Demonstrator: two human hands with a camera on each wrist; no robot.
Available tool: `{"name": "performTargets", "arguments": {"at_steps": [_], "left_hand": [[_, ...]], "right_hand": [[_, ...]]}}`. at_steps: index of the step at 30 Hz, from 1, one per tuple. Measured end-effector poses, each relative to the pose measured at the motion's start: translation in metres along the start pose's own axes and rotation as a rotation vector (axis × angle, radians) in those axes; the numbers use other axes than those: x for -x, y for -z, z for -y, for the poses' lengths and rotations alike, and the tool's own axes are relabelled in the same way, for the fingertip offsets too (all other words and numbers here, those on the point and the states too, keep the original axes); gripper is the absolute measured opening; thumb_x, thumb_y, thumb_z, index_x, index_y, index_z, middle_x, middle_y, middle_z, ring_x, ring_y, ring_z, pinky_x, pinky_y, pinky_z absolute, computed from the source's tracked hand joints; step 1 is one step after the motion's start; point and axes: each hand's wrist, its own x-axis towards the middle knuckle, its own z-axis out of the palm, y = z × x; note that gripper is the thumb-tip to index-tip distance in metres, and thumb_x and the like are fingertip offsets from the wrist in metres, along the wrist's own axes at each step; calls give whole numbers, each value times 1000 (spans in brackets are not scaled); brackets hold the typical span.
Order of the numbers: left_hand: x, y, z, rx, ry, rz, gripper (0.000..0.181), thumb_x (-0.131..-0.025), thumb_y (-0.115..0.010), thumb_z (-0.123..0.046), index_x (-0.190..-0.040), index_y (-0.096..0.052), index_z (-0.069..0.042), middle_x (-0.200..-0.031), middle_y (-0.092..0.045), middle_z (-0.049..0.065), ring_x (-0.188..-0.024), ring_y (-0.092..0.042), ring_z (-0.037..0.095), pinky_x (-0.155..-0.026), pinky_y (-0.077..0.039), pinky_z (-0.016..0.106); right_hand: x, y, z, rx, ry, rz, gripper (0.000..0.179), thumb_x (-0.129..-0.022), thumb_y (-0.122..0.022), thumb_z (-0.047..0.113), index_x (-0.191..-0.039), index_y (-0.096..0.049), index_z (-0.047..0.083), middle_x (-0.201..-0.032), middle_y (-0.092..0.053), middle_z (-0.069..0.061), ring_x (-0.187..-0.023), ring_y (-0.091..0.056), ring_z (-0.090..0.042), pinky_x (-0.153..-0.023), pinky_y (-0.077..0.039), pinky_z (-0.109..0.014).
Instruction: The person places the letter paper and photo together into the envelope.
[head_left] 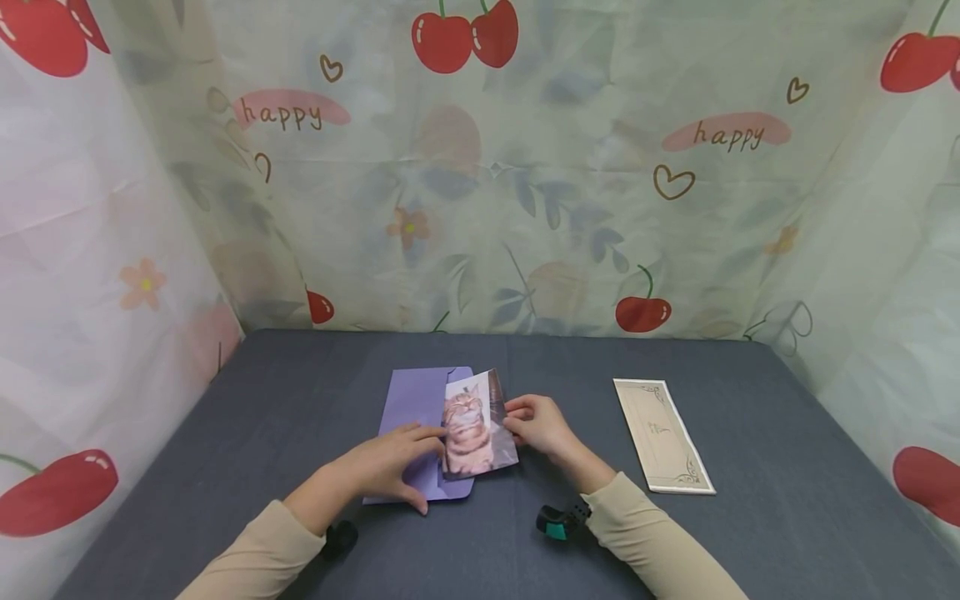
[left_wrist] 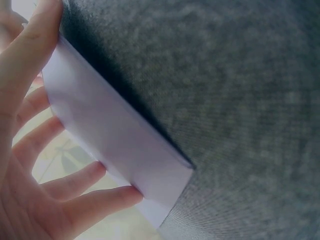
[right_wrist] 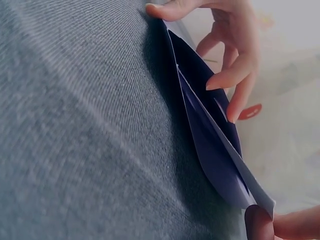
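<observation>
A purple envelope (head_left: 417, 402) lies on the table, its mouth facing right. A photo card (head_left: 468, 432) printed with a cat overlaps the mouth, tilted slightly. My left hand (head_left: 393, 461) rests on the envelope with fingers spread, thumb at the near edge. The left wrist view shows those fingertips on the pale purple face (left_wrist: 110, 125). My right hand (head_left: 542, 425) pinches the card's right edge between thumb and fingers. From the right wrist, the card (right_wrist: 225, 137) is seen edge-on, standing between the envelope's parted layers (right_wrist: 210, 165), left fingers beside the upper one.
To the right lies a cream card (head_left: 660, 433) with ornate corners and a white border. A dark grey cloth (head_left: 300, 400) covers the table. Printed curtains (head_left: 495, 208) close in the back and both sides.
</observation>
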Motion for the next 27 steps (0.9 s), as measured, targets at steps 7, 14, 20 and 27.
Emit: {"name": "performTargets", "arguments": {"at_steps": [7,14,20,27], "left_hand": [[0,0,-1,-7,11,6,66,-67,-79,-44,-119,-56,-11,-139,-47,11,-127,-43,41,-104,-37,51],[-1,0,-1,12,32,23,64,-67,-79,-44,-117,-55,-11,-140,-47,11,-128,-41,43,-104,-36,53],[-1,0,0,24,41,30,61,-68,-79,-45,-113,-55,-13,-141,-46,11,-129,-40,44,-104,-35,54],[-1,-1,1,12,25,15,60,-68,-78,-45,-112,-54,-13,-140,-46,11,-128,-41,44,-104,-36,53]], "right_hand": [[-1,-4,3,-2,3,0,22,-83,-62,-2,-105,-62,-7,-87,-69,-17,-60,-60,-10,-56,-55,-29],[-3,-11,4,-14,5,0,22,-83,-62,-2,-104,-62,-7,-87,-69,-16,-61,-60,-10,-57,-56,-29],[-3,-16,6,-30,1,22,22,-84,-61,-2,-105,-61,-7,-89,-69,-17,-63,-61,-10,-58,-56,-29],[-2,-21,8,-34,17,42,23,-85,-60,-2,-107,-59,-8,-91,-68,-19,-65,-61,-10,-60,-56,-28]]}}
